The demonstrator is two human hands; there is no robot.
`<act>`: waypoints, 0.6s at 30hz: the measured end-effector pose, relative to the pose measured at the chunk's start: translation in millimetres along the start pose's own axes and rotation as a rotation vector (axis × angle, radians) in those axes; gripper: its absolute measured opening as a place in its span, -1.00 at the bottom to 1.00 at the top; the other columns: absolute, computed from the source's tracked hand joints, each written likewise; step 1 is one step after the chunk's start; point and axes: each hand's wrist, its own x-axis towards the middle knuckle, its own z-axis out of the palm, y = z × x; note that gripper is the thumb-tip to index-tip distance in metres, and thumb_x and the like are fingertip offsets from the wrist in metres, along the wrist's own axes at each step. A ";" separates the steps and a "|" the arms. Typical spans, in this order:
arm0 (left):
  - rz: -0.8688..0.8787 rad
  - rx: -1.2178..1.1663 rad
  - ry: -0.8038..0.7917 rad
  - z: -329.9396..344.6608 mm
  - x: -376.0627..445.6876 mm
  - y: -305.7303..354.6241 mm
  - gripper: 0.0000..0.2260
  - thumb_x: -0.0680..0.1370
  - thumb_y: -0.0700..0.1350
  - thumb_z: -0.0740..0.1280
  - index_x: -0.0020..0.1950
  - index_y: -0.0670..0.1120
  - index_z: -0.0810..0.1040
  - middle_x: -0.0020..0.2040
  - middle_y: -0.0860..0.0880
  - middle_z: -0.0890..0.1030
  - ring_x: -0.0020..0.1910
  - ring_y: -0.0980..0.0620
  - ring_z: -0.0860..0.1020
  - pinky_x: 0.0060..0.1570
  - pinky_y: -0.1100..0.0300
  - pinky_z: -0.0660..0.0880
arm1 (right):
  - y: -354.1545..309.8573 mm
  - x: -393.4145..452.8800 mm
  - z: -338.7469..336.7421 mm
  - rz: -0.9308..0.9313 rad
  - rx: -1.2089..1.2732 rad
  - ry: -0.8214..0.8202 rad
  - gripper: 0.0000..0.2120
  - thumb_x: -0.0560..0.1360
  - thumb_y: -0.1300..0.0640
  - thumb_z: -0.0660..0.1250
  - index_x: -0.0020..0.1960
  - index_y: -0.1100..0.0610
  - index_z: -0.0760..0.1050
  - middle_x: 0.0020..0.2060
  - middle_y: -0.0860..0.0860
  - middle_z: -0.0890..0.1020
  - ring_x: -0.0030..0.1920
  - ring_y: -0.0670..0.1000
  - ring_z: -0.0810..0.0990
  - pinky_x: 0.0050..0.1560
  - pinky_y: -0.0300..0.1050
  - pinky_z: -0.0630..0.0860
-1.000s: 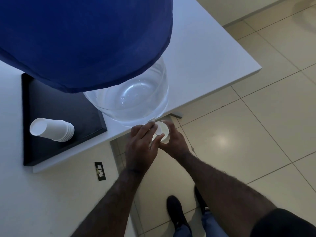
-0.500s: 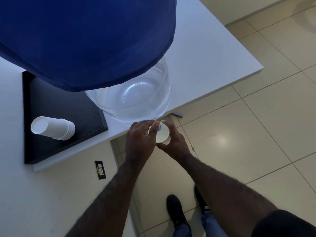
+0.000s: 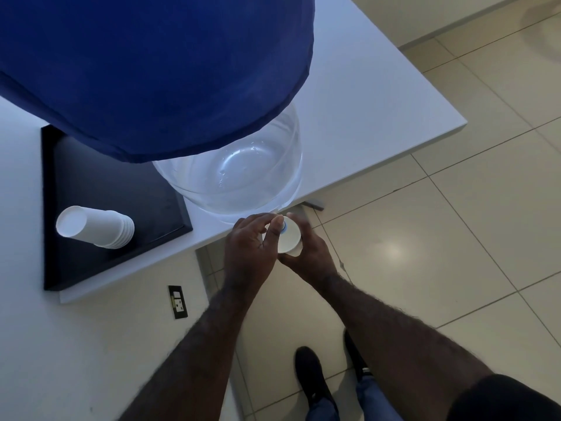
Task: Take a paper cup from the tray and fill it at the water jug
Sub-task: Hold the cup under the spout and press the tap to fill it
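Note:
A white paper cup (image 3: 290, 238) is held just below the table's front edge, mouth up, under the base of the clear water jug (image 3: 243, 177). My right hand (image 3: 309, 253) wraps the cup from the right and below. My left hand (image 3: 250, 241) reaches over from the left, thumb and forefinger pinched on the jug's small blue-and-white tap (image 3: 283, 226) at the cup's rim. A blue cloth cover (image 3: 151, 65) hides the jug's upper part. A stack of white paper cups (image 3: 97, 227) lies on its side on the black tray (image 3: 91, 268).
The white table (image 3: 364, 110) ends in a corner at the right, with beige floor tiles (image 3: 455, 238) beyond. A black wall socket (image 3: 178, 302) sits below the table edge. My dark shoes (image 3: 312, 378) stand on the floor under my arms.
My left hand's fingers have closed onto the tap above the cup. The cup has turned more upright and sits steadier under the spout; both hands shifted slightly forward.

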 end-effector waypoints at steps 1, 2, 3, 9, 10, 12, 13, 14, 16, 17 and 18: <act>-0.004 0.000 -0.003 0.2 0.0 -0.2 -0.66 0.58 0.10 0.26 0.07 -0.12 0.69 0.00 -0.02 0.72 -0.03 0.15 0.56 -0.06 0.46 0.42 | -0.1 0.2 0.1 -0.008 0.003 -0.003 -0.30 0.33 0.01 0.58 0.34 -0.08 0.27 0.13 -0.08 0.61 -0.01 -0.13 0.59 -0.08 -0.53 0.42; -0.007 -0.001 -0.004 0.4 -0.1 -1.0 -0.68 0.59 0.07 0.28 0.08 -0.12 0.69 0.00 -0.02 0.72 -0.03 0.15 0.56 -0.06 0.42 0.45 | -0.2 0.5 0.7 -0.019 0.002 -0.007 -0.29 0.33 0.02 0.58 0.34 -0.05 0.27 0.13 -0.03 0.61 -0.01 -0.11 0.60 -0.07 -0.52 0.43; -0.009 -0.003 -0.003 0.7 -0.1 -1.5 -0.70 0.58 0.05 0.29 0.08 -0.11 0.69 0.00 -0.01 0.72 -0.03 0.14 0.57 -0.06 0.37 0.49 | -0.7 0.8 1.0 -0.030 -0.001 -0.009 -0.29 0.34 0.04 0.59 0.34 -0.04 0.26 0.13 0.00 0.62 0.00 -0.09 0.60 -0.07 -0.49 0.45; 0.000 -0.003 0.002 0.7 0.3 -2.0 -0.73 0.58 0.02 0.31 0.08 -0.13 0.68 -0.01 -0.03 0.72 -0.04 0.13 0.56 -0.08 0.28 0.53 | -2.5 1.2 0.8 -0.051 0.004 -0.005 -0.28 0.34 0.08 0.60 0.34 -0.02 0.25 0.12 0.04 0.62 -0.01 -0.03 0.62 -0.08 -0.32 0.55; 0.002 -0.002 0.000 0.6 0.2 -1.6 -0.72 0.58 0.02 0.31 0.08 -0.14 0.69 -0.01 -0.03 0.72 -0.03 0.13 0.56 -0.08 0.29 0.52 | -2.4 1.1 0.6 -0.043 0.006 -0.005 -0.28 0.34 0.07 0.60 0.34 -0.03 0.25 0.12 0.03 0.62 -0.01 -0.04 0.62 -0.08 -0.32 0.54; -0.005 -0.009 -0.006 0.1 -0.3 -0.3 -0.71 0.58 0.03 0.31 0.08 -0.14 0.69 0.00 -0.04 0.72 -0.02 0.11 0.57 -0.07 0.29 0.51 | -1.3 1.2 0.6 -0.036 0.005 0.000 -0.28 0.34 0.05 0.60 0.34 -0.02 0.26 0.13 0.02 0.62 0.00 -0.04 0.62 -0.07 -0.33 0.54; -0.012 -0.014 -0.008 0.0 -0.6 0.4 -0.70 0.58 0.03 0.30 0.09 -0.15 0.68 0.00 -0.04 0.72 -0.02 0.10 0.57 -0.06 0.28 0.51 | -1.0 1.3 0.5 -0.033 0.002 0.001 -0.28 0.33 0.05 0.60 0.35 -0.01 0.26 0.14 0.02 0.62 0.01 -0.03 0.63 -0.07 -0.30 0.56; -0.016 -0.017 -0.009 -0.2 -0.9 1.1 -0.70 0.58 0.03 0.30 0.09 -0.15 0.68 0.01 -0.05 0.72 -0.01 0.09 0.58 -0.06 0.26 0.52 | -0.8 1.8 0.5 -0.032 0.000 0.002 -0.28 0.33 0.05 0.60 0.35 -0.01 0.27 0.14 0.02 0.62 0.01 -0.02 0.63 -0.07 -0.25 0.59; -0.015 -0.017 -0.011 -0.3 -1.1 2.0 -0.70 0.57 0.03 0.31 0.09 -0.16 0.68 0.01 -0.07 0.72 -0.01 0.07 0.59 -0.07 0.27 0.53 | -0.2 2.6 0.4 -0.034 -0.001 0.002 -0.28 0.34 0.05 0.60 0.35 0.01 0.28 0.15 0.02 0.61 0.02 0.00 0.63 -0.07 -0.16 0.62; -0.013 -0.017 -0.011 -0.7 -0.8 2.2 -0.70 0.57 0.03 0.31 0.09 -0.16 0.68 0.00 -0.07 0.72 -0.01 0.06 0.59 -0.07 0.31 0.51 | 0.0 3.0 0.3 -0.034 -0.002 0.002 -0.28 0.34 0.05 0.60 0.36 0.01 0.28 0.15 0.02 0.61 0.03 0.00 0.64 -0.06 -0.12 0.63; -0.012 -0.017 -0.012 -0.7 -0.5 2.2 -0.70 0.57 0.03 0.30 0.09 -0.16 0.68 0.00 -0.06 0.72 -0.01 0.06 0.60 -0.07 0.33 0.49 | 0.0 3.3 0.2 -0.031 -0.004 0.000 -0.28 0.34 0.06 0.60 0.36 0.02 0.28 0.16 0.02 0.61 0.03 0.01 0.64 -0.06 -0.08 0.64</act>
